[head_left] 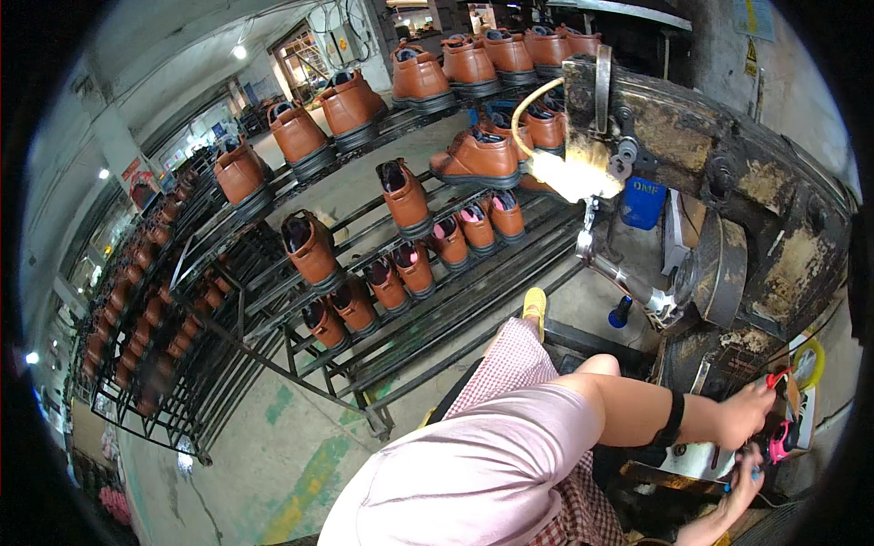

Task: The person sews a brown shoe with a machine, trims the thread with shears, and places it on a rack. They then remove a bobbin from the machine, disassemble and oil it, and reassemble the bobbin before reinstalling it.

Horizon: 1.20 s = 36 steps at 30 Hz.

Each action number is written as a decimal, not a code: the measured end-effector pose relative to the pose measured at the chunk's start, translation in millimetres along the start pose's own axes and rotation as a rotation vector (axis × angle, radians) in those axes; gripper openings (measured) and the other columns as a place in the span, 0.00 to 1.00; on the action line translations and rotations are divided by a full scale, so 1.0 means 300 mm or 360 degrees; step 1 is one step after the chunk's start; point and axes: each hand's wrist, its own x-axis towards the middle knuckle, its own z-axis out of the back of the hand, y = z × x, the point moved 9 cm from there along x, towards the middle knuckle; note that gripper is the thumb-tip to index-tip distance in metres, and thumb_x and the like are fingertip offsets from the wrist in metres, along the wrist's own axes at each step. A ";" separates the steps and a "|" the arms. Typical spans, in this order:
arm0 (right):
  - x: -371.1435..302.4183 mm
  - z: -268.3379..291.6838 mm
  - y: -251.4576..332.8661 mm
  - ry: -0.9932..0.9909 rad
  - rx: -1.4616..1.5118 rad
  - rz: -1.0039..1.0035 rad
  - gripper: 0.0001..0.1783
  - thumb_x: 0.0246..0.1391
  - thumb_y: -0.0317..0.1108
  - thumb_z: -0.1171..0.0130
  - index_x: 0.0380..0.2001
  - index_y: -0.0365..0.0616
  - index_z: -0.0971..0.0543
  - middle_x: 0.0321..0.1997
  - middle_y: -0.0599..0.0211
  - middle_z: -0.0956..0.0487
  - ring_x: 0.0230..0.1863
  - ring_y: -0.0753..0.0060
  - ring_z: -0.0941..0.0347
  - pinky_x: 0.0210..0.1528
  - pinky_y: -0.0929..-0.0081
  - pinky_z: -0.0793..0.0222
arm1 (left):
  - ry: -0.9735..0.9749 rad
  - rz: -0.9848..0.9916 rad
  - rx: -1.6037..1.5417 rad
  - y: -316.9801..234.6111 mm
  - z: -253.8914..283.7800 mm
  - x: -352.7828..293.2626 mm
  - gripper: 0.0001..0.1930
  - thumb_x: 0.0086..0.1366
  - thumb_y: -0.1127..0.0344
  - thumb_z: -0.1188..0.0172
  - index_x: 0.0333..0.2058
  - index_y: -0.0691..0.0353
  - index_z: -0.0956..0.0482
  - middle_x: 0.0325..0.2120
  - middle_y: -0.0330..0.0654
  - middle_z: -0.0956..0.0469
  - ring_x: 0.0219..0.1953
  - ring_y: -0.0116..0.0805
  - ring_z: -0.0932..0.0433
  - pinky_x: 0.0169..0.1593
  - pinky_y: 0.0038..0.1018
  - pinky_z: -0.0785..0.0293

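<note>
Both of my hands are at the far right, beside a box of small items. My left hand is closed, its fingertips at a small red thing whose kind I cannot make out. Just below it, my right hand is closed too, with small blue bits showing at the fingers; what it grips is mostly hidden. A pink and black round thing lies close to both hands. A yellow ring sits at the back of the box.
A large worn machine with a lit lamp and a metal arm stands ahead on the right. Black racks with brown leather shoes fill the left and middle. A blue container stands behind the machine.
</note>
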 end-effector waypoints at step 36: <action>0.422 -0.187 -0.144 -0.0056 0.0385 -0.0097 0.14 0.49 0.30 0.36 0.39 0.34 0.21 0.27 0.67 0.21 0.19 0.86 0.35 0.23 0.86 0.39 | 0.0773 0.0975 0.0752 0.404 -0.201 0.170 0.18 0.57 0.61 0.40 0.44 0.63 0.20 0.50 0.51 0.29 0.51 0.49 0.27 0.49 0.36 0.26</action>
